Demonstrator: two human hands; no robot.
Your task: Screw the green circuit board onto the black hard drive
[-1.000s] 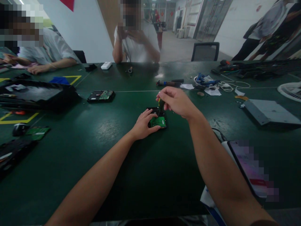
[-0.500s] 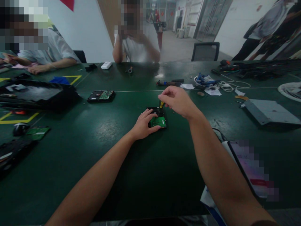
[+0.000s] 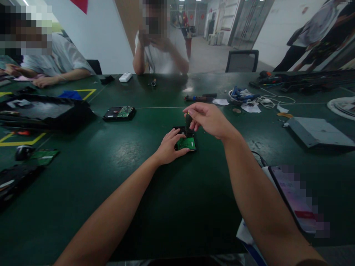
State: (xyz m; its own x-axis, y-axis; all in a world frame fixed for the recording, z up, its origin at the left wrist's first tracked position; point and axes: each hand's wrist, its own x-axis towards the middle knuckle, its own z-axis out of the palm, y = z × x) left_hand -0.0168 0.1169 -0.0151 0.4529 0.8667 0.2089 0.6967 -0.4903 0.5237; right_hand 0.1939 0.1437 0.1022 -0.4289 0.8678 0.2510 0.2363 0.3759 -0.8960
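Observation:
A hard drive (image 3: pixel 190 144) with a green circuit board lies on the dark green table in front of me. My left hand (image 3: pixel 171 145) rests across its left side, fingers apart and thumb along the near edge, holding it down. Above the drive's far part, my right hand (image 3: pixel 205 119) has its fingers closed around the handle of a screwdriver (image 3: pixel 188 121). The screwdriver stands nearly upright, pointing down at the drive. I cannot make out where its tip touches.
A second hard drive (image 3: pixel 119 113) lies to the left, beyond it a large black casing (image 3: pixel 47 111). At right are a grey metal box (image 3: pixel 318 132) and a phone (image 3: pixel 294 199). Tools and cables lie farther back. A person (image 3: pixel 161 55) sits opposite; another sits at left.
The fingers of my right hand have shifted on the screwdriver, and its handle has turned, showing dark instead of yellow. My left hand and the hard drive stay in place.

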